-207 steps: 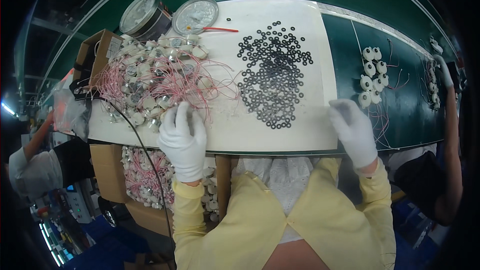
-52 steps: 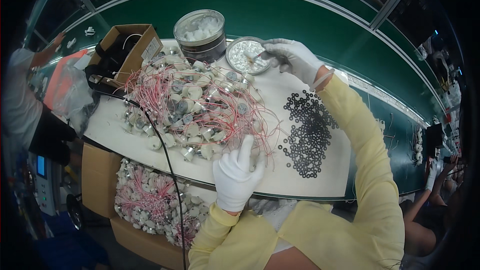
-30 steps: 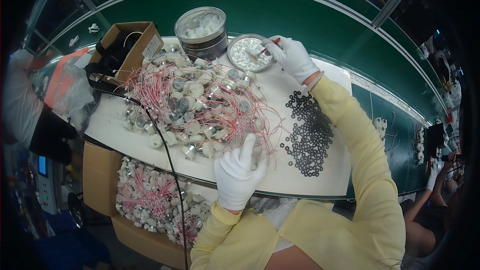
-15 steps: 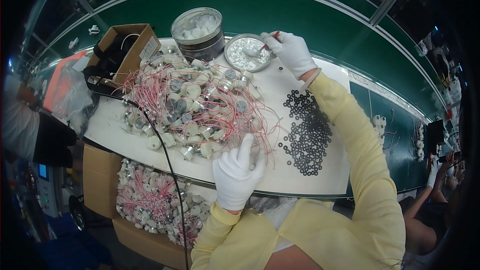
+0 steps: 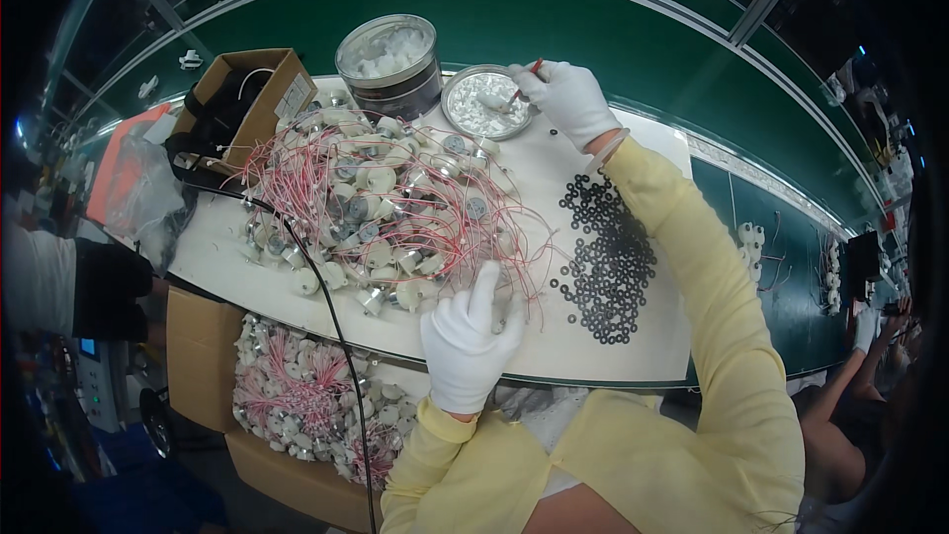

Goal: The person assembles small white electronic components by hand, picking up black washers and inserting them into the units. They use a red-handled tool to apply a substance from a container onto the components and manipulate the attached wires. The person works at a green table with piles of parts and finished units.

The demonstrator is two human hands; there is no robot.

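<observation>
My right hand (image 5: 568,101), in a white glove, grips a slim red-handled brush-like tool (image 5: 537,67) at the far side of the table. Its whitened end rests in a shallow round metal dish (image 5: 448,119) smeared with white paste. Nearer to me, my gloved left hand (image 5: 469,348) is curled at the front edge of a heap of small motors with pale plastic caps and pink-red wires (image 5: 395,198). Its index finger points away from me and the thumb is bent toward it. Whatever lies between those fingers is too indistinct to name.
Black rubber rings (image 5: 608,267) lie spread right of the heap. Behind stands a metal tin (image 5: 390,84) holding white paste. A cardboard box (image 5: 282,89) sits back left. A black cable (image 5: 321,282) crosses the front edge above another carton of motors (image 5: 297,386). A person (image 5: 49,277) stands at left.
My right hand has shifted slightly left, and the tool's end has moved a little within the paste dish. My left hand stays in place.
</observation>
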